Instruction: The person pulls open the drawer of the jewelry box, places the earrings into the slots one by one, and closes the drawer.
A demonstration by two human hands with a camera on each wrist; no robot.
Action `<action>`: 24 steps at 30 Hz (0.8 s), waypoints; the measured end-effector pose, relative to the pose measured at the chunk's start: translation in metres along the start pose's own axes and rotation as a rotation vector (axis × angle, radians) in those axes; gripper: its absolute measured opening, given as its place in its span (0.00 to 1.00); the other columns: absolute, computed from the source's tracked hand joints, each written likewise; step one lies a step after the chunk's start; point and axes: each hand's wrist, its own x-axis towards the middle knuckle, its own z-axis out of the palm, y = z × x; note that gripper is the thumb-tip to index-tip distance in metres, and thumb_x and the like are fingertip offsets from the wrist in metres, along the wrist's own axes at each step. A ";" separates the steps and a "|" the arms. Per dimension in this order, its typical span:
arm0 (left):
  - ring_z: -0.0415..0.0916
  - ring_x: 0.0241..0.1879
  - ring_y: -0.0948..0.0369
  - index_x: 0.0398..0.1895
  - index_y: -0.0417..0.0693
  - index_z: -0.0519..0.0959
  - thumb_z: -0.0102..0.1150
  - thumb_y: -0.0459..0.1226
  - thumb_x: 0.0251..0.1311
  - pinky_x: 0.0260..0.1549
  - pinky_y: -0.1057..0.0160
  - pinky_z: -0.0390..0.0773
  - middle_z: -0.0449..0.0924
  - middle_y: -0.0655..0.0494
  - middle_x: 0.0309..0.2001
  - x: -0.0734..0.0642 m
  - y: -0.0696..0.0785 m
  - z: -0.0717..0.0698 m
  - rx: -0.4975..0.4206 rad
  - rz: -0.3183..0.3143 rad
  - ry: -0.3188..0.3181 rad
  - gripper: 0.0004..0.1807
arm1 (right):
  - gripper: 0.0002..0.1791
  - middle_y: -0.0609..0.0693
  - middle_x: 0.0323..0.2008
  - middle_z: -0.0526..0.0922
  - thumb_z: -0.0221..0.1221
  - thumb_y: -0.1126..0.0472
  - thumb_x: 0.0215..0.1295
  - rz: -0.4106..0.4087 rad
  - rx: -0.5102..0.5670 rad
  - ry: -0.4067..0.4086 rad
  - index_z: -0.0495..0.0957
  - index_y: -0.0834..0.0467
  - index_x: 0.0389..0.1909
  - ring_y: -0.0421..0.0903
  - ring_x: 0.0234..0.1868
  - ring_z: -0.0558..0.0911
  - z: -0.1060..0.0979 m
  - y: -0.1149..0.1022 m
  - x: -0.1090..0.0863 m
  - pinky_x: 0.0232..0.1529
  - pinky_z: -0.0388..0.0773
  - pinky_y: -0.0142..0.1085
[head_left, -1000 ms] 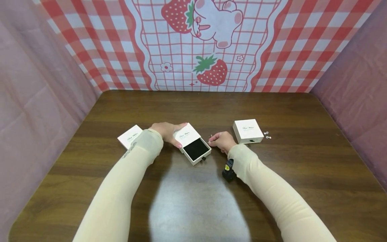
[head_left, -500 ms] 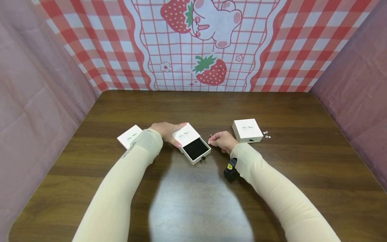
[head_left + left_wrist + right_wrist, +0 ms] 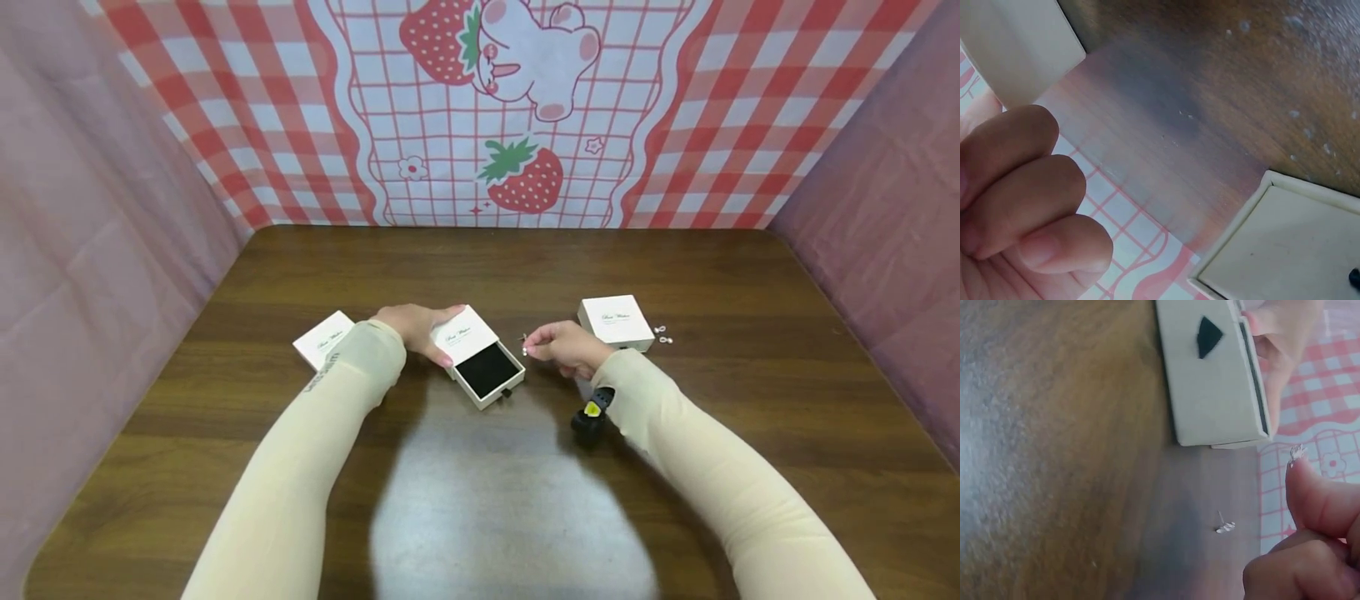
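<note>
My left hand (image 3: 414, 327) grips a white drawer-style gift box (image 3: 467, 333) at its left side, with the thumb at the near edge. The drawer (image 3: 486, 372), lined in black, is partly pulled out toward the near right. To its right, my right hand (image 3: 568, 347) pinches a small silvery stud earring (image 3: 1297, 453) between thumb and fingertip. A second stud earring (image 3: 1225, 526) lies on the table beside the box, its post showing in the right wrist view. In the left wrist view, my left fingers (image 3: 1035, 187) are curled near the box (image 3: 1022, 50).
Another white box (image 3: 324, 337) lies partly behind my left sleeve, and a third (image 3: 617, 322) stands behind my right hand. Two small pale earrings (image 3: 663, 335) lie to that box's right. Checked cloth (image 3: 525, 108) hangs at the back of the wooden table (image 3: 480, 500).
My right hand has moved a little to the right, away from the drawer, with the earring at its fingertips. The left hand and its box have stayed in place.
</note>
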 end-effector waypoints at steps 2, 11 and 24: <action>0.68 0.60 0.49 0.76 0.67 0.46 0.67 0.61 0.47 0.51 0.48 0.70 0.68 0.44 0.65 0.000 0.000 0.000 -0.002 0.000 -0.002 0.56 | 0.11 0.46 0.30 0.74 0.57 0.68 0.66 -0.018 0.027 -0.033 0.74 0.72 0.44 0.36 0.13 0.60 -0.003 0.001 -0.001 0.14 0.58 0.27; 0.69 0.60 0.49 0.76 0.68 0.46 0.68 0.61 0.46 0.50 0.48 0.71 0.68 0.43 0.65 0.002 0.000 0.002 -0.005 -0.006 0.002 0.56 | 0.14 0.44 0.30 0.77 0.56 0.69 0.66 -0.103 0.034 -0.142 0.71 0.75 0.47 0.35 0.14 0.63 -0.017 0.003 0.000 0.15 0.60 0.26; 0.68 0.61 0.49 0.76 0.68 0.45 0.68 0.60 0.47 0.51 0.49 0.71 0.67 0.43 0.65 0.001 0.000 0.003 -0.020 -0.005 0.007 0.56 | 0.10 0.40 0.23 0.76 0.56 0.71 0.64 -0.208 -0.151 -0.397 0.72 0.77 0.40 0.34 0.18 0.62 -0.027 -0.009 0.012 0.18 0.57 0.27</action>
